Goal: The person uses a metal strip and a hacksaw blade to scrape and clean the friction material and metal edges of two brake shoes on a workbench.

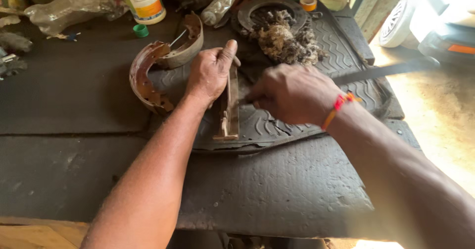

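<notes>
1. Dark rubber mat (297, 179) covers the workbench
2. Left hand (210, 73) presses a rusty brake shoe (228, 108) on edge against the mat
3. Right hand (292, 93) grips a long flat blade (381, 72) beside it

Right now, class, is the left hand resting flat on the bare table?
No, the left hand grips an upright brake shoe on the rubber mat.

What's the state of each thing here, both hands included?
Left hand: pressing the brake shoe down.
Brake shoe: on edge on the rubber mat.
Right hand: gripping a long flat tool, blurred.
Rusty shoes: lying untouched.
Bottle: upright.
</notes>
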